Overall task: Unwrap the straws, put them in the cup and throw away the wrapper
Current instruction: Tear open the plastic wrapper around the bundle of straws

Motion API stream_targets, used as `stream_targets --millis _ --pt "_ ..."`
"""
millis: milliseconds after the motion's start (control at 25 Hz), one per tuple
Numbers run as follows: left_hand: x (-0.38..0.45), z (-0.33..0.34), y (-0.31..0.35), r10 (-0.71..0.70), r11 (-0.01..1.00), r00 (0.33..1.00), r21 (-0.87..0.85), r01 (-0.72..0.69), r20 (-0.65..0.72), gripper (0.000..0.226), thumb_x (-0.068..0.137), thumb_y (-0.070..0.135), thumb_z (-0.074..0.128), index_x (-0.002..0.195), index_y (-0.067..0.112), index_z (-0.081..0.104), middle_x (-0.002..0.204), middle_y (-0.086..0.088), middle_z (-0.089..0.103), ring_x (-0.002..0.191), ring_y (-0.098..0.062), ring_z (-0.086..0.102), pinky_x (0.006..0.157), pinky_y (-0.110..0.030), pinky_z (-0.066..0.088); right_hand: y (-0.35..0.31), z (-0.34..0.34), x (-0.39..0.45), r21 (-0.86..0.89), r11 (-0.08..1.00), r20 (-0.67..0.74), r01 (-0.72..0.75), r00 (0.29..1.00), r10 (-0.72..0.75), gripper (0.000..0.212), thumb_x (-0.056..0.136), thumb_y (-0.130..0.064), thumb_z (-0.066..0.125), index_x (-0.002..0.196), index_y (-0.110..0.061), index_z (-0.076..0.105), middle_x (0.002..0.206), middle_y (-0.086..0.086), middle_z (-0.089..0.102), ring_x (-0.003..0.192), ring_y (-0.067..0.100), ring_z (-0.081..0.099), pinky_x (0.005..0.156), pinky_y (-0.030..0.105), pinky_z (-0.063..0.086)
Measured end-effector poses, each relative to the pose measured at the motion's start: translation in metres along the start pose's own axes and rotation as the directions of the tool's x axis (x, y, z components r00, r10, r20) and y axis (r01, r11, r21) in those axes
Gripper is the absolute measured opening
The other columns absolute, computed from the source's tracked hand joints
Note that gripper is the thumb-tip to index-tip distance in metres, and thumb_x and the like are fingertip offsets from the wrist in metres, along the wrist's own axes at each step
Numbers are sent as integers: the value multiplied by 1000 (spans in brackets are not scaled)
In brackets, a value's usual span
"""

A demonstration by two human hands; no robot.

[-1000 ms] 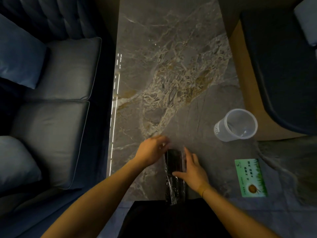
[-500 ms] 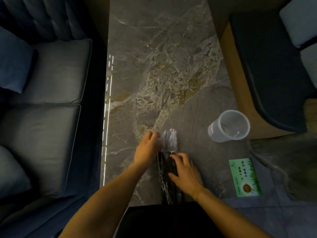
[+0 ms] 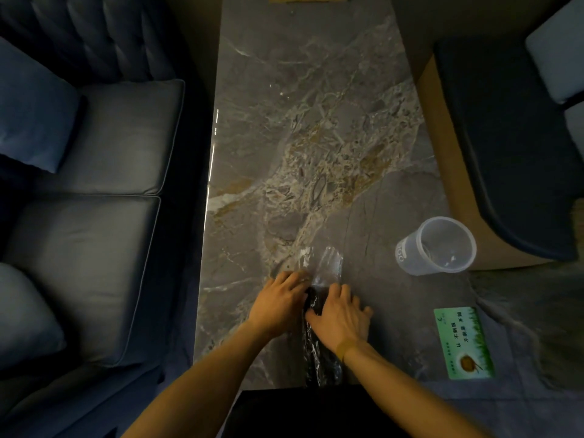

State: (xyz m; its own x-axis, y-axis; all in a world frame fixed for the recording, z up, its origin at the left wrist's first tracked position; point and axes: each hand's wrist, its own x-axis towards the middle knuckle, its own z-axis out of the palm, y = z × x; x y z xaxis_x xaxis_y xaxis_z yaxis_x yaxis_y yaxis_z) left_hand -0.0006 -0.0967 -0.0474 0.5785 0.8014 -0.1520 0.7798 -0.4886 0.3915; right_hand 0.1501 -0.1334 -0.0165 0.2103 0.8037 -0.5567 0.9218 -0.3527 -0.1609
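A pack of black straws [image 3: 319, 358] in a clear plastic wrapper [image 3: 328, 263] lies lengthwise near the front edge of the marble table [image 3: 300, 121]. The wrapper's empty far end sticks out flat beyond my fingers. My left hand [image 3: 278, 303] grips the pack's left side near its far end. On the pack's right side my right hand [image 3: 343, 316] presses, thumb across the straws. A clear plastic cup [image 3: 437, 246] lies tilted on its side at the table's right edge, apart from both hands.
A green printed card [image 3: 463, 343] lies at the right front of the table. To the left of the table stands a dark blue sofa [image 3: 94, 216] with cushions. A dark chair [image 3: 505, 137] is on the right.
Both hands have shifted toward the far end of the pack. The clear wrapper end, first covered by my left hand, now lies stretched out beyond the fingers.
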Motion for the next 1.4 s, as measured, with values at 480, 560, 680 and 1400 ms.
stream_targets --millis 480,560,680,1400 --pt "4 0 4 -24 999 993 49 18 119 50 96 41 35 145 36 28 150 1 39 134 -24 38 103 -44 40 26 -15 17 406 901 -19 -151 985 174 21 95 -34 41 95 -24 60 93 6 69 80 25 64 70 35 52" --pt "3 1 3 -27 999 993 46 22 114 49 96 42 35 144 35 30 150 1 39 135 -23 38 104 -44 39 46 -15 24 527 825 26 -202 975 222 20 92 -32 48 78 -28 63 82 3 70 72 22 63 64 32 50" --pt "4 -1 0 -13 999 994 36 9 112 49 95 42 37 143 32 35 150 3 39 138 -21 35 106 -44 36 74 -13 35 648 719 128 -253 966 225 21 85 -28 64 64 -26 64 76 3 72 73 23 66 72 38 56" --pt "60 -22 9 -623 71 660 -809 583 421 26 82 -4 68 69 16 57 65 -3 57 60 -14 52 53 -19 44 79 -49 61 879 307 391 -366 920 -23 25 87 -9 65 112 -10 66 81 3 69 74 11 65 61 26 53"
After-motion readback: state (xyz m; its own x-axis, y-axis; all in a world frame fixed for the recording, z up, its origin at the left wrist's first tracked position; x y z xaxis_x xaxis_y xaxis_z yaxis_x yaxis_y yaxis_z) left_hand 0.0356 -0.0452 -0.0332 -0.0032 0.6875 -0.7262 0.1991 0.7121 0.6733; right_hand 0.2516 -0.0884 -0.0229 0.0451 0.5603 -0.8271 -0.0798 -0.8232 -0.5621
